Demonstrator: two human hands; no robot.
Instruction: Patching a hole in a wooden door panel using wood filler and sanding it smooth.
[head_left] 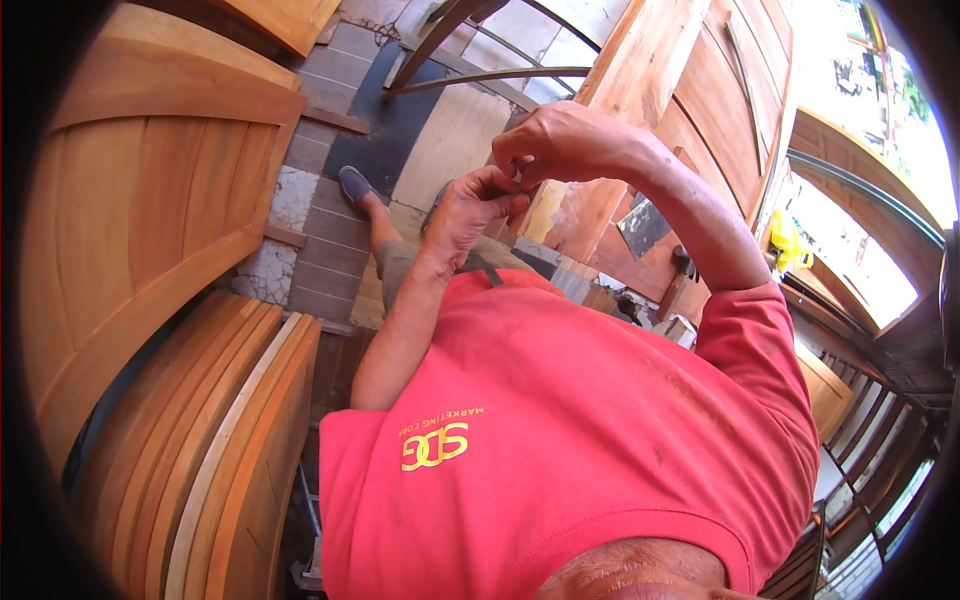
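Note:
My left hand (472,212) and my right hand (562,142) meet in front of my waist, fingertips almost touching. Both are closed in a pinch, thumbs pressed to fingers. Something small and pale may be between the fingertips, too small to make out. Just beside them lies the end of a thick wooden board (575,215) with a pale, rough patch on it. A wooden panel door (705,120) rests to the right, past my right forearm. On that wood sits a dark, flat, square piece (643,228), near my right elbow.
Arched wooden panels (160,210) lean at the left, with several curved-top boards (210,440) stacked nearer. A plywood sheet (450,140) and a dark mat (385,125) lie ahead on the tiled floor, under a brown curved frame (470,78). A yellow plastic bag (790,240) hangs at right.

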